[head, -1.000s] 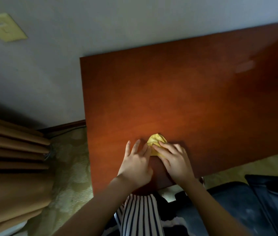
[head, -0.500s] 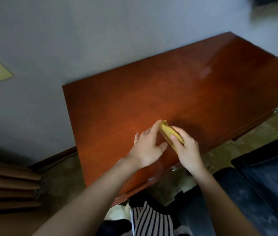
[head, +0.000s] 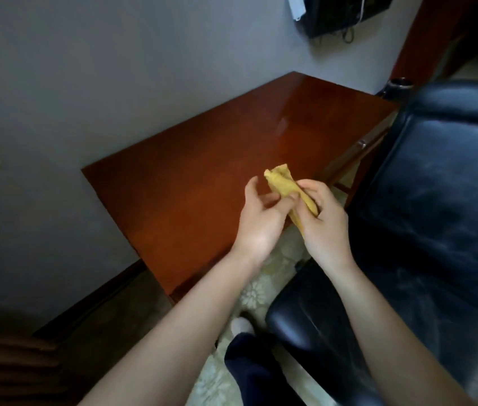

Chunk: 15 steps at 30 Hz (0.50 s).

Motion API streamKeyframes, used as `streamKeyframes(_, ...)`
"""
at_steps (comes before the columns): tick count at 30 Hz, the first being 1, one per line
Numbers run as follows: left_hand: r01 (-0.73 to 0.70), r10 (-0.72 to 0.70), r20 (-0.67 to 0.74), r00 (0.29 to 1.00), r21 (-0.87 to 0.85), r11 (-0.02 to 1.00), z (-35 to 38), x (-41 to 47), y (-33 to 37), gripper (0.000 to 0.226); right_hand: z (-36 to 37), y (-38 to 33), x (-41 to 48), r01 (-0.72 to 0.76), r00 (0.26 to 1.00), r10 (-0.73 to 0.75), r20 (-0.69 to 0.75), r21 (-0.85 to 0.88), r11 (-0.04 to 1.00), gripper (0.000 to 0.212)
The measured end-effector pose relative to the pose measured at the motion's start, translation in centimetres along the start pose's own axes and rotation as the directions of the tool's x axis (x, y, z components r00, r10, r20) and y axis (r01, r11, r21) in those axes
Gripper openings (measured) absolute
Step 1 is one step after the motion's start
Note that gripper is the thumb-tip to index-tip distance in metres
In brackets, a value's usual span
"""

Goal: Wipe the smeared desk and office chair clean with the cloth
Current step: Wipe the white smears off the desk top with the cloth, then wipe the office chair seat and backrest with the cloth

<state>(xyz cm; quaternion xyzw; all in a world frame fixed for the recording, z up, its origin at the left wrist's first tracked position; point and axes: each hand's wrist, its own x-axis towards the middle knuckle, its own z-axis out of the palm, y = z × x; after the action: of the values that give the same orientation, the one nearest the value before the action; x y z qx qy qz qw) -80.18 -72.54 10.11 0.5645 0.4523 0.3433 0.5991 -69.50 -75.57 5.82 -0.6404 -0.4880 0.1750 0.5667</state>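
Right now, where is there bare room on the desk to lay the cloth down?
The whole desk top shows bare: the broad stretch along the wall, from its left corner to the far end by the chair. Crowded at the near edge, where the left hand and right hand hold the cloth above it.

Both hands hold the yellow cloth (head: 286,187) above the desk (head: 220,159); the right hand (head: 324,221) grips it, the left hand (head: 261,218) pinches it; the black chair (head: 437,200) stands at 3 o'clock.

Dim, soft-focus room; a pale glare streaks the desk (head: 284,124), corners darken, and wide-angle edges bend.
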Motion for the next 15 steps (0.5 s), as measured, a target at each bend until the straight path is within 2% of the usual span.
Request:
streamKeyframes(2, 0.09, -0.092, -0.01, 0.996, -0.15, 0.985, 1.8, -2.4, -0.8, 0.053, -1.9, -1.1, -2.4, 0.035, 0.999, -0.036, -0.019, -0.061, 0.998, 0.025)
streamKeyframes(4, 0.1, -0.092, 0.046, 0.995, -0.218, 0.971, 3.6, -4.8, -1.6, 0.034, -3.8, -2.0, -4.6, 0.031, 0.999, -0.032, -0.02, -0.062, 0.998, 0.029)
streamKeyframes(7, 0.093, -0.068, 0.098, 0.993, -0.279, 0.956, 5.7, -7.5, -2.2, 0.026, -7.3, -2.5, -7.2, -0.067, 0.994, 0.058, 0.094, 0.093, 0.993, 0.039)
streamKeyframes(10, 0.16, -0.14, 0.094, 0.986, -0.263, 0.951, 7.4, -9.5, -2.5, 0.024, -11.3, -2.5, -9.3, -0.228, 0.957, 0.167, 0.236, 0.264, 0.937, 0.047)
streamKeyframes(15, 0.18, -0.169, 0.093, 0.981, -0.127, 0.975, 10.1, -11.1, -3.6, 0.026, -15.4, 0.1, -10.8, -0.351, 0.905, 0.281, 0.318, 0.187, 0.917, 0.045)
